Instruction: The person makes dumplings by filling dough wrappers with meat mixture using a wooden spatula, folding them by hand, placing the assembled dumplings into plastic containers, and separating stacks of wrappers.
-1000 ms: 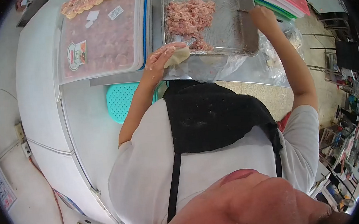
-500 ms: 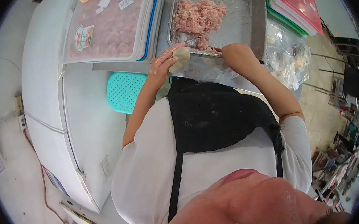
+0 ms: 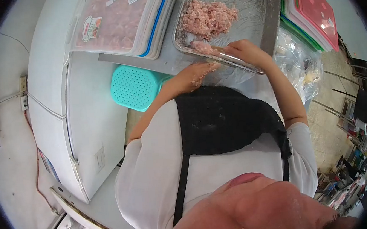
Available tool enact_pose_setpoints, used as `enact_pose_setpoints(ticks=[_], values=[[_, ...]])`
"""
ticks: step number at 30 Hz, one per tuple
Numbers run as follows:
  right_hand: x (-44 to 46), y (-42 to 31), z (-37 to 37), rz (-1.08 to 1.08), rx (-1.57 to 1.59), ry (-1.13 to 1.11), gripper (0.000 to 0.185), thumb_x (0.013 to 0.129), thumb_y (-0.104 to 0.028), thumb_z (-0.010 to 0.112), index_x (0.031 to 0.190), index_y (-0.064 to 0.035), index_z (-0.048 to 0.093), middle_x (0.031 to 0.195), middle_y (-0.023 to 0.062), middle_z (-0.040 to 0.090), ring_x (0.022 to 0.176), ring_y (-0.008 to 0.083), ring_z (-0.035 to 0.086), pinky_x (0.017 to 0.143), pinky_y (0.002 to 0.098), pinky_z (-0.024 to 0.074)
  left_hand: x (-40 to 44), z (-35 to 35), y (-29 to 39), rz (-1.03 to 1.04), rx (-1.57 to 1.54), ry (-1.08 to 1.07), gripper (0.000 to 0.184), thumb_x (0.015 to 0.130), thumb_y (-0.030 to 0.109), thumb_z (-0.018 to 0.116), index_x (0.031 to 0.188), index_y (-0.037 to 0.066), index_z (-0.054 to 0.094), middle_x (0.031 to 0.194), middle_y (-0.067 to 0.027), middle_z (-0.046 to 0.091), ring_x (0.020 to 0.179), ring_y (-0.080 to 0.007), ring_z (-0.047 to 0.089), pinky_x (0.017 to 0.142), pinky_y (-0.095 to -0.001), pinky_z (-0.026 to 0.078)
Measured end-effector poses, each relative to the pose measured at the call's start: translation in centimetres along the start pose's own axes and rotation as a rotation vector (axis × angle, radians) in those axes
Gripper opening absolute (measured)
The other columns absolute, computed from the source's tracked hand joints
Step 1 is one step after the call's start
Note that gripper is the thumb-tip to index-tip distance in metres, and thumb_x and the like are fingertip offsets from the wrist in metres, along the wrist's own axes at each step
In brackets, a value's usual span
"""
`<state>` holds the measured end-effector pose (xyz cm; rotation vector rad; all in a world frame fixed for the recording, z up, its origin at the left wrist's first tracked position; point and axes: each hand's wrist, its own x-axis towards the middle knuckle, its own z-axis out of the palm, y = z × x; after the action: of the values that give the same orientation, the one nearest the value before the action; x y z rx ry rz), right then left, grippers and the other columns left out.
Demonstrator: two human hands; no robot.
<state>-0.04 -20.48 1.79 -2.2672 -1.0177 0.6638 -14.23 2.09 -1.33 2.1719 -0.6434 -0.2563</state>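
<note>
My right hand (image 3: 252,55) is closed round the handle of a spoon-like tool (image 3: 218,51) at the near edge of the metal tray (image 3: 266,19). A lump of pink minced meat (image 3: 203,48) sits at the tool's far end, which it partly covers. The main heap of minced meat (image 3: 210,18) lies in the tray's left part. My left hand (image 3: 193,76), flecked with meat, reaches rightward just below the tray's near edge. Its fingertips are blurred beside something pale, and I cannot tell whether they grip it.
A lidded clear container of meat (image 3: 111,23) stands left of the tray. A turquoise perforated basket (image 3: 133,87) is below it. To the right are stacked coloured boards (image 3: 315,5) and a clear plastic bag (image 3: 297,58). A white fridge-like cabinet (image 3: 95,113) stands at my left.
My left hand has swung right and lower, and the pale round wrapper it held no longer shows in it. A lump of meat is now at the tool's end. The view has shifted slightly.
</note>
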Motion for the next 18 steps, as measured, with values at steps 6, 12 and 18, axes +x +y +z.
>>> enact_pose_setpoints(ticks=[6, 12, 18], values=[[-2.6, -0.8, -2.2, 0.177, -0.553, -0.131, 0.026, 0.088, -0.022, 0.052, 0.083, -0.0012, 0.068, 0.079, 0.0208, 0.066, 0.075, 0.0381, 0.065, 0.068, 0.0455, 0.0514, 0.5, -0.5, 0.4, -0.033, -0.112, 0.013, 0.06, 0.08, -0.01, 0.039, 0.134, 0.016, 0.048, 0.129, -0.0184, 0.054, 0.118, -0.0357, 0.052, 0.1, -0.0408, 0.042], [-2.6, -4.6, 2.6, 0.136, -0.708, 0.143, 0.015, 0.076, -0.012, 0.056, 0.068, -0.0041, 0.066, 0.069, 0.0174, 0.066, 0.064, 0.0296, 0.068, 0.055, 0.0401, 0.0543, 0.5, -2.4, 0.5, -0.069, -0.279, 0.025, 0.058, 0.079, -0.004, 0.045, 0.133, 0.015, 0.05, 0.125, -0.0169, 0.057, 0.111, -0.034, 0.057, 0.097, -0.0378, 0.043], [0.1, -8.0, 4.0, 0.14, -0.634, 0.156, 0.017, 0.08, -0.011, 0.053, 0.072, -0.0008, 0.064, 0.07, 0.0203, 0.065, 0.067, 0.0337, 0.067, 0.058, 0.0434, 0.0534, -1.2, -3.6, -2.2, -0.106, -0.45, -0.027, 0.056, 0.081, 0.0, 0.044, 0.136, 0.015, 0.049, 0.122, -0.014, 0.06, 0.107, -0.0242, 0.057, 0.095, -0.0318, 0.041]])
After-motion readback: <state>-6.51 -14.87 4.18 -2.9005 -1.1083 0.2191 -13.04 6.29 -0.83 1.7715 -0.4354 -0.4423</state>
